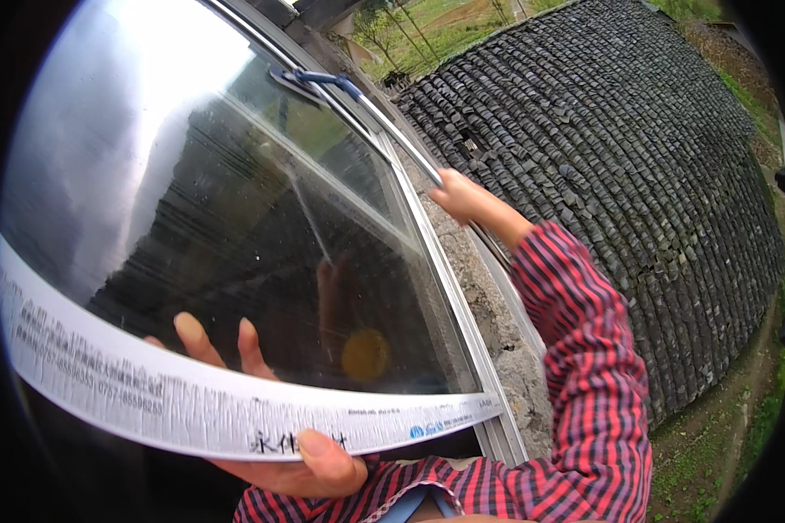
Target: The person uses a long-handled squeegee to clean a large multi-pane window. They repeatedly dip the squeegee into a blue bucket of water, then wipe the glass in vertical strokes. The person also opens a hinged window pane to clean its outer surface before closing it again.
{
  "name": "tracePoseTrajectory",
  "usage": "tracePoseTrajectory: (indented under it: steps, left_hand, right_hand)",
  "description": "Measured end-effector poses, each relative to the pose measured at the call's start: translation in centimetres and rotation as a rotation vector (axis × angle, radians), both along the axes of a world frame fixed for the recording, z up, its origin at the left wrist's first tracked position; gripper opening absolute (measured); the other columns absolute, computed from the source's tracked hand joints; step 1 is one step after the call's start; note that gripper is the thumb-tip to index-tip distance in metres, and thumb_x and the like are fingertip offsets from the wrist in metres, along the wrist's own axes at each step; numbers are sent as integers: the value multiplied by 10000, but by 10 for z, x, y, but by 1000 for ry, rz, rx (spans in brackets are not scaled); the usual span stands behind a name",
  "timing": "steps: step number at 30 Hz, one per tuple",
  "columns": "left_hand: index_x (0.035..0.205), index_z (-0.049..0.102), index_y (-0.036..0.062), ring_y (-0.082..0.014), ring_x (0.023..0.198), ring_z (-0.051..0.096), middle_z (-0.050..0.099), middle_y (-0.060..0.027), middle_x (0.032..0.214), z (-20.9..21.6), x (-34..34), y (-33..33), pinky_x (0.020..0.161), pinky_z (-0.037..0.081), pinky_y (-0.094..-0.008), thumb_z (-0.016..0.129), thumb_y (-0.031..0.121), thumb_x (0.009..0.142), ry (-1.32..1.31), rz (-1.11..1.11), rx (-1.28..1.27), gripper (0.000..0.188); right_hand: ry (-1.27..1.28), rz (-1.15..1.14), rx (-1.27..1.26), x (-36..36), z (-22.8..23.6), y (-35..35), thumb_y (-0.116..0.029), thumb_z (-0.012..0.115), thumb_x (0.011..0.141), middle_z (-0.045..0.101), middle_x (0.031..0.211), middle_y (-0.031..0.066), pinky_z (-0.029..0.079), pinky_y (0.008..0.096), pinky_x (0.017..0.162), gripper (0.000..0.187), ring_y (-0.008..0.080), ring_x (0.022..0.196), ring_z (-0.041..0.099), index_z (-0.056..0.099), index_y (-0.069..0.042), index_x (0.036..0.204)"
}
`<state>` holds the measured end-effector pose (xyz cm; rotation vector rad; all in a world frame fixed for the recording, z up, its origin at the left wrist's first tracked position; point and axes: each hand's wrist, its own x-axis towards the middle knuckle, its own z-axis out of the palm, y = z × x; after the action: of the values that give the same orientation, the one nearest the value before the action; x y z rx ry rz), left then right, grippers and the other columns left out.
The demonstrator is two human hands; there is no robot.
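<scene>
My right hand [464,199] is stretched far out to the right of the window, closed round the pale pole of a long-handled window squeegee [401,138]. The blue joint and flat head of this tool lie at the glass pane [262,209], near its far upper corner. My left hand [301,475] grips the near edge of the window frame [384,405], a white strip with print on it. The thumb is on the near side, and fingertips show beyond the strip against the dark glass. A reflection of an arm and pole shows in the pane.
Beside the window runs a rough concrete ledge [484,301] along the metal frame. Lower down on the right spreads a dark tiled roof [602,166]. Grass and a dirt path [715,462] lie below it. My striped sleeve crosses the ledge.
</scene>
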<state>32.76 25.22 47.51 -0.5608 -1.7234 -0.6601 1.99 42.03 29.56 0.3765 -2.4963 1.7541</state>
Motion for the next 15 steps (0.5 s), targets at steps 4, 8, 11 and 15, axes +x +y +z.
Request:
tracePoseTrajectory:
  steps: [4, 8, 11, 15]
  left_hand:
    - [1636, 48, 67, -448, 1487, 315, 170, -253, 1652, 3, 0, -2, 1153, 394, -551, 538, 419, 765, -22, 94, -64, 1060]
    - [1642, 56, 116, -424, 1500, 305, 159, -226, 1664, 9, 6, -4, 1178, 367, -555, 560, 460, 757, -60, 216, -138, 1075]
    - [1644, 59, 167, -406, 1517, 273, 142, -203, 1674, 13, 6, -7, 1192, 350, -565, 567, 520, 765, -95, 226, -123, 1075]
    - [1644, 60, 178, -406, 1523, 257, 137, -202, 1675, 22, 1, -5, 1189, 347, -578, 546, 540, 786, -80, 234, -128, 1050]
  right_hand:
    - [-76, -27, 114, -56, 49, -26, -242, 565, 990, 645, 680, 174, 504, 440, 530, 378, 281, 513, 641, 531, 128, 1059]
    - [-116, -34, 82, -66, 26, -32, -239, 563, 999, 657, 709, 197, 517, 443, 548, 390, 287, 521, 657, 532, 139, 1090]
    - [-168, -51, 108, -66, -3, -35, -227, 561, 1000, 657, 710, 203, 524, 444, 553, 389, 291, 520, 659, 532, 151, 1091]
    - [-182, -62, 123, -66, -34, -33, -210, 570, 995, 644, 656, 191, 526, 432, 534, 390, 287, 516, 663, 536, 170, 1072]
